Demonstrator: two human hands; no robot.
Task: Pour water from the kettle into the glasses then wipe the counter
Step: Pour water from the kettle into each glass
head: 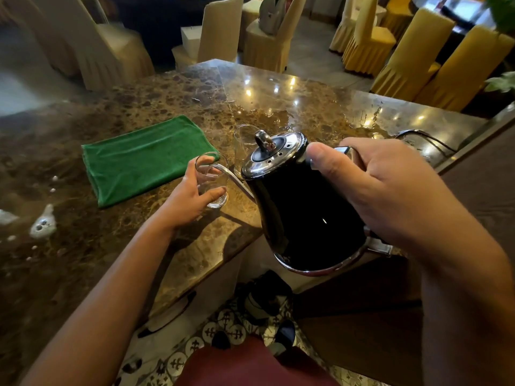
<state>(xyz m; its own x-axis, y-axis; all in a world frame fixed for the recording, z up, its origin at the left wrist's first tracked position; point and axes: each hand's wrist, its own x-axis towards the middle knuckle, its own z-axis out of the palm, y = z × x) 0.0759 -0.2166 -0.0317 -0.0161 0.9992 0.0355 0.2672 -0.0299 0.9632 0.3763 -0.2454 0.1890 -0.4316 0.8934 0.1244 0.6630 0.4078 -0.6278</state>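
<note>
Your right hand (390, 188) is clamped on the handle of the glossy black kettle (301, 213), tilted over the table's (83, 246) near edge, its thin chrome spout in the clear glass (212, 182). Your left hand (189, 196) wraps that glass beside the folded green cloth (145, 160). A second glass (245, 143) stands just behind.

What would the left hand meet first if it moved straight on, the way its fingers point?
The left hand already holds the near glass; straight past it, probably the kettle, though depth is unclear.

Glossy black kettle (301, 215) with chrome lid, clear glass (212, 181), plush green cloth (145, 160), seemingly polished marble counter (111, 107)
</note>
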